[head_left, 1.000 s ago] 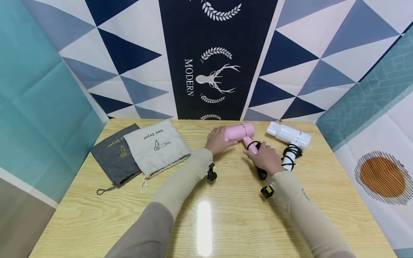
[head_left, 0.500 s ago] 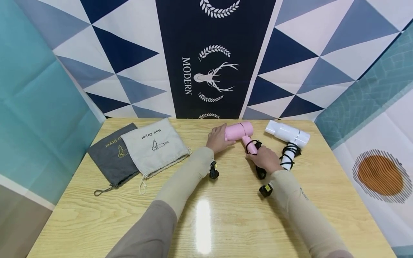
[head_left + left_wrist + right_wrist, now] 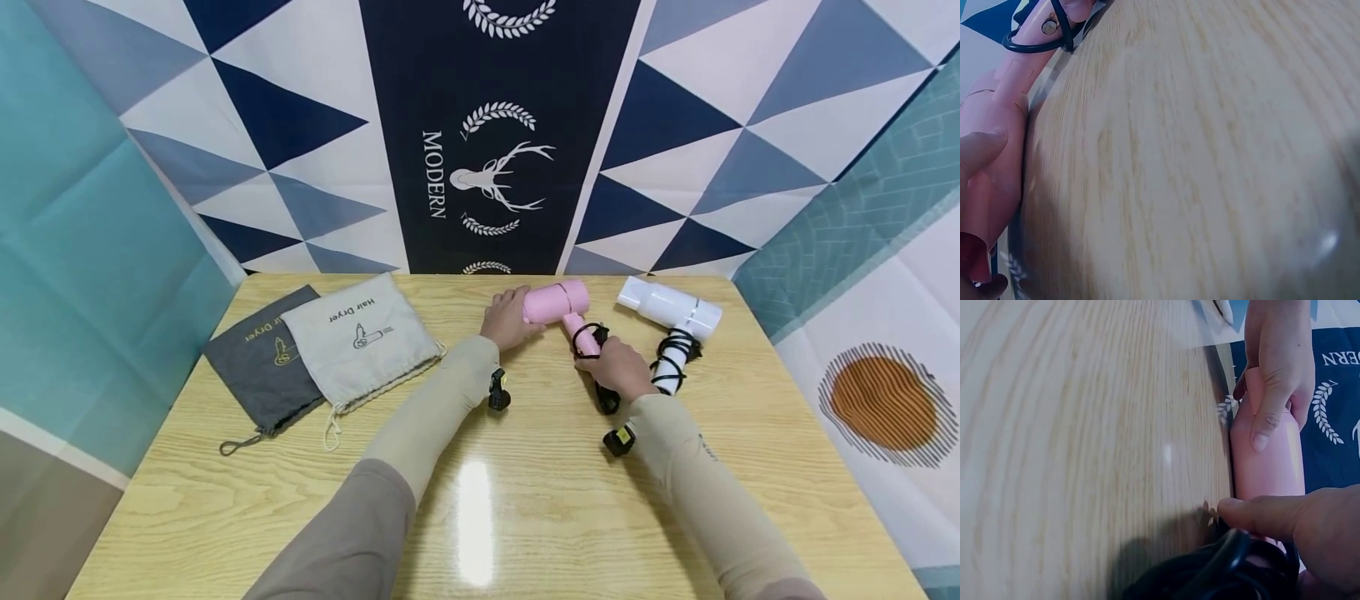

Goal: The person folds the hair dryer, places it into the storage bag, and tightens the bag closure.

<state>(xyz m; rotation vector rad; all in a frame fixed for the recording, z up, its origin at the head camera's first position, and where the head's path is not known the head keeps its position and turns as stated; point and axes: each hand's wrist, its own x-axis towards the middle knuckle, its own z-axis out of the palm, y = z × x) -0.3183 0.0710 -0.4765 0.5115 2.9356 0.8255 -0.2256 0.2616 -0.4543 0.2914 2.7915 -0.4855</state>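
Note:
A pink hair dryer (image 3: 557,302) lies at the back of the table, its handle pointing toward the front right. My left hand (image 3: 507,320) grips its nozzle end; in the left wrist view the thumb (image 3: 985,149) lies along the pink barrel. The right hand (image 3: 619,368) holds the handle (image 3: 582,335), around which a black cord (image 3: 1210,569) is looped. Most of that hand's fingers are hidden. Just right of it lies a white hair dryer (image 3: 671,308) with its own black cord wound on the handle.
At the left, a light drawstring bag (image 3: 363,346) printed "Hair Dryer" overlaps a dark grey bag (image 3: 262,367). Patterned cloth walls (image 3: 300,125) stand behind and beside the wooden table (image 3: 547,500).
The right hand's fingers have drawn in slightly closer around the pink dryer's handle. The left hand keeps its hold, and the dryer stays in place. The head view has shifted slightly.

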